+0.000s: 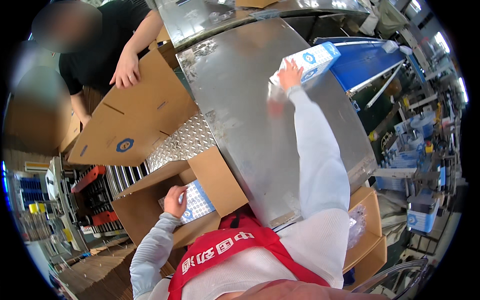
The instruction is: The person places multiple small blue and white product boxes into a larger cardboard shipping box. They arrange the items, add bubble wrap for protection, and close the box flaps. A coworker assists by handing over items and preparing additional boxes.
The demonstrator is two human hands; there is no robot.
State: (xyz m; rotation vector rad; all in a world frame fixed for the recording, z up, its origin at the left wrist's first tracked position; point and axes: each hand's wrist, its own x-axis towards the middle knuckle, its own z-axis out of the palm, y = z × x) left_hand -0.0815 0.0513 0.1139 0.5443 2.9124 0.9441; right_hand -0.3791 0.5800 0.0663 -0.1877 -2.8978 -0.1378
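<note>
My right hand [290, 76] grasps the near end of a blue-and-white box [317, 59] at the right edge of the table [240, 95]. My left hand [175, 202] curls at a second box [200, 204] inside the open carton [220, 180]; I cannot tell if it grips. The step seems packing; next calls for bringing the first box over.

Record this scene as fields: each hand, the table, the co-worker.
Left hand: at the patterned box inside the open carton
Right hand: on the white-and-blue box; firmness of grip unclear
Table: bare metal, scuffed at its edges
Co-worker's hand: at the top edge of large brown cardboard
</note>
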